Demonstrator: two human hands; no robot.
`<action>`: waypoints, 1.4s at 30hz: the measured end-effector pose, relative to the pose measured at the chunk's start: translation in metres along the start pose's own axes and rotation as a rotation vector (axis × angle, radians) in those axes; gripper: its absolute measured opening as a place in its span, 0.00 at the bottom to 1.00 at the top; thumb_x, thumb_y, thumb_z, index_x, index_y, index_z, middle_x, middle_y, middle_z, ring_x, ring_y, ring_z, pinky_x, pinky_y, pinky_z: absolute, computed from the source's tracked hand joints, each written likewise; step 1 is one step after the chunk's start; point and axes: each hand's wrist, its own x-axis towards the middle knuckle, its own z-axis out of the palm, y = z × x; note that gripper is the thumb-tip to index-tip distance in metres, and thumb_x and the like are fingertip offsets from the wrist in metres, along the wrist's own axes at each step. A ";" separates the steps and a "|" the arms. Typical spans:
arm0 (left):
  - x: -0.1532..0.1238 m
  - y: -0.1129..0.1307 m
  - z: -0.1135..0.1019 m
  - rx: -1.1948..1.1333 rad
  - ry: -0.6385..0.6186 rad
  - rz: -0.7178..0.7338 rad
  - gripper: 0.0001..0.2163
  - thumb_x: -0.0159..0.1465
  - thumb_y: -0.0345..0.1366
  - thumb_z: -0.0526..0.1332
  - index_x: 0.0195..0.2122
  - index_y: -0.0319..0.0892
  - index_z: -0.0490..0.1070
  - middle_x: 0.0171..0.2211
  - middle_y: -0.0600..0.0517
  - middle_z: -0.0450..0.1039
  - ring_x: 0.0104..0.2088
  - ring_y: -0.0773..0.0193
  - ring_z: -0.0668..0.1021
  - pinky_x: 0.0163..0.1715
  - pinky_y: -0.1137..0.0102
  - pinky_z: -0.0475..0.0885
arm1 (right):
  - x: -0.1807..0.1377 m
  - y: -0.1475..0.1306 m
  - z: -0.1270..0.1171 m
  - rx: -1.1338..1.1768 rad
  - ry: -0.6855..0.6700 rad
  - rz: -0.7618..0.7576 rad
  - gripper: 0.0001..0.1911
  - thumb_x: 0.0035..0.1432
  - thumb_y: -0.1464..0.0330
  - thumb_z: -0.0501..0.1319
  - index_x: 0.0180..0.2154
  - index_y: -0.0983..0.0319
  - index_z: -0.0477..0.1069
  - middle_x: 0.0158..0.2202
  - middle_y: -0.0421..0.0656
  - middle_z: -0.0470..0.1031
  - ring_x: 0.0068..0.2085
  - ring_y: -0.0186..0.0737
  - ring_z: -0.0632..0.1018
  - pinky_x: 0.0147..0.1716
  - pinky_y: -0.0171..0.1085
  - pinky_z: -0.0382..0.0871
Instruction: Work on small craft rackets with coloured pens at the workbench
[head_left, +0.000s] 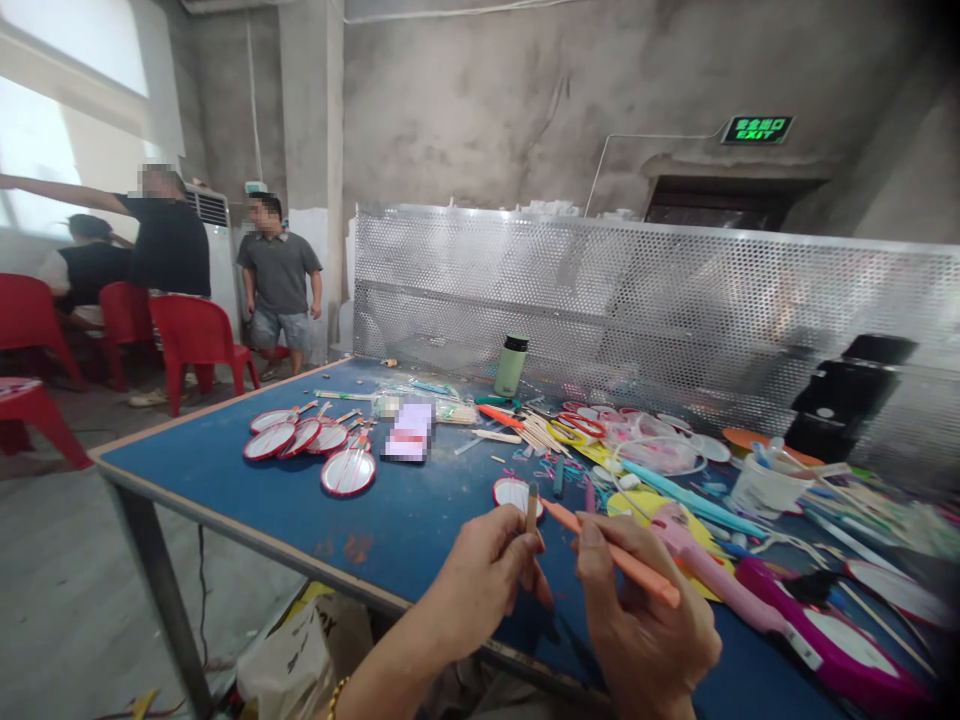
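My left hand (491, 560) pinches a flat wooden craft stick (532, 508) upright; the top end of the stick looks dark. My right hand (645, 610) grips an orange marker (630, 568) like a pen, its thin tip pointing left, close to the stick. Whether the tip touches the wood I cannot tell. Just behind my left fingers lies a small white disc with a red rim (511, 490). Beyond my hands, a dark green marker (559, 477) and a purple one (590, 497) rest on the blue table (420, 500).
Several red-rimmed discs on sticks (349, 472) lie at left, beside a phone (409, 430). A green bottle (511, 366) stands at the back. Wooden sticks (541, 432), red-handled scissors (581, 424), a white cup (769, 485) and a pink-and-purple glue gun (757, 590) crowd the right.
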 end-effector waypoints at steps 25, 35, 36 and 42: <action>0.000 -0.001 0.000 0.037 0.005 -0.010 0.12 0.67 0.45 0.54 0.36 0.41 0.66 0.22 0.54 0.72 0.15 0.72 0.63 0.16 0.76 0.57 | -0.002 0.003 0.003 0.080 -0.025 -0.040 0.10 0.64 0.67 0.59 0.30 0.59 0.74 0.24 0.36 0.77 0.23 0.30 0.77 0.26 0.27 0.69; 0.001 -0.001 0.000 0.042 0.006 -0.002 0.12 0.68 0.44 0.54 0.35 0.41 0.66 0.23 0.53 0.73 0.16 0.72 0.63 0.17 0.76 0.58 | 0.000 0.002 0.002 0.010 -0.039 -0.057 0.11 0.65 0.65 0.58 0.30 0.59 0.74 0.24 0.37 0.77 0.23 0.32 0.77 0.24 0.28 0.69; 0.001 -0.001 0.000 0.041 0.007 -0.001 0.11 0.68 0.44 0.54 0.35 0.41 0.66 0.23 0.53 0.74 0.16 0.72 0.63 0.17 0.76 0.58 | 0.000 0.002 0.002 0.011 -0.041 -0.053 0.11 0.65 0.65 0.58 0.30 0.59 0.74 0.24 0.37 0.77 0.23 0.32 0.77 0.24 0.28 0.69; 0.000 0.001 0.000 0.064 0.012 0.003 0.11 0.69 0.44 0.53 0.35 0.41 0.66 0.23 0.53 0.74 0.16 0.72 0.64 0.18 0.76 0.59 | 0.000 -0.003 0.002 0.017 0.020 0.023 0.12 0.64 0.65 0.59 0.29 0.59 0.74 0.24 0.37 0.77 0.22 0.31 0.76 0.25 0.29 0.69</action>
